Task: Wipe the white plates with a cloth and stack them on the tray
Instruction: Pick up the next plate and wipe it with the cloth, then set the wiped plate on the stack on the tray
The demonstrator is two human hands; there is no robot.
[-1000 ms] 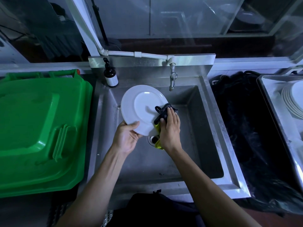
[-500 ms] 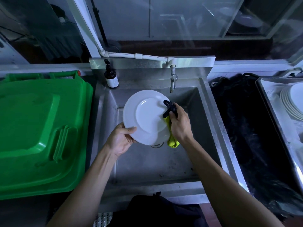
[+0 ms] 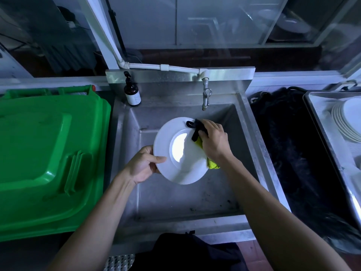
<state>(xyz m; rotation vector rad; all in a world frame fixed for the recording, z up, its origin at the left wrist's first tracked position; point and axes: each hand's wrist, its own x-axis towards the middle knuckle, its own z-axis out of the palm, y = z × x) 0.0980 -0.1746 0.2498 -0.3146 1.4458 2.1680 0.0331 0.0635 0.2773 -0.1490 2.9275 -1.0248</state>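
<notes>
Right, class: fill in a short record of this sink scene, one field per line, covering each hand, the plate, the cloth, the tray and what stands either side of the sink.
left hand: grips the plate's left rim
right hand: presses the cloth on the plate's upper right
plate: white, held tilted over the sink
cloth: yellow-green with a black part
tray: far right, holds stacked plates
left of sink: green bin lid
sink ledge: dark pump bottle
tap: no water visible

hands 2: left (image 3: 143, 165), right (image 3: 214, 141) | held plate (image 3: 179, 151) 1 | cloth (image 3: 212, 163) 1 | plate stack (image 3: 346, 122) far right 1 | tray (image 3: 320, 122) 1 | sink (image 3: 175, 200) 1 | tap (image 3: 205, 96) 1 | bottle (image 3: 132, 92) 1 | green bin lid (image 3: 46, 153) left 1
</notes>
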